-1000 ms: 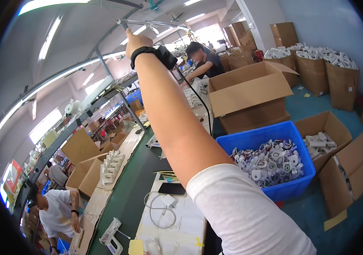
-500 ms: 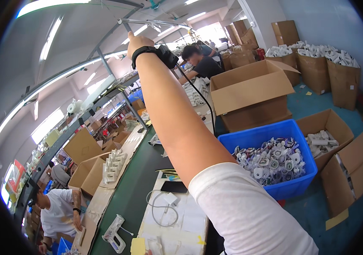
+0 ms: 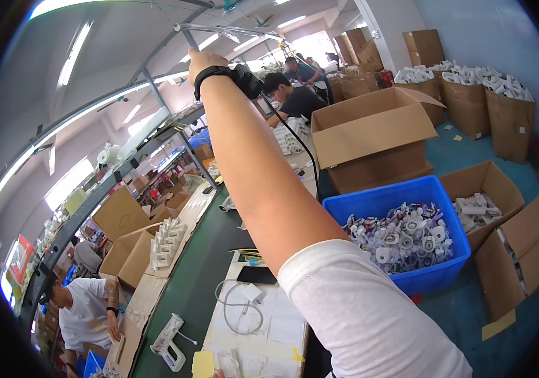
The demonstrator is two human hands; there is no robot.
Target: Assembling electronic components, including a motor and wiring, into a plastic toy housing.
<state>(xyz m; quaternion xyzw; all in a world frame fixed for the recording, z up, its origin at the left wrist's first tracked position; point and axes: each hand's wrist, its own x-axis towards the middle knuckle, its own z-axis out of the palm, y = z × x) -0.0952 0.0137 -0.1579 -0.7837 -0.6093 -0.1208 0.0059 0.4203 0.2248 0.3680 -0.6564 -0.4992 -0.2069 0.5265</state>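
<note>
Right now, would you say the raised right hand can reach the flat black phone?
Probably not without lowering: the right hand is raised well away from the phone, though nothing appears to lie on its visible surface.

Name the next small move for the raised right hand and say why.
Probably lower the right hand slowly toward the green bench, minding the black cable: the arm stretches high, the cable trails from the black wrist device, and the white gun-shaped part lies down on that bench.
</note>
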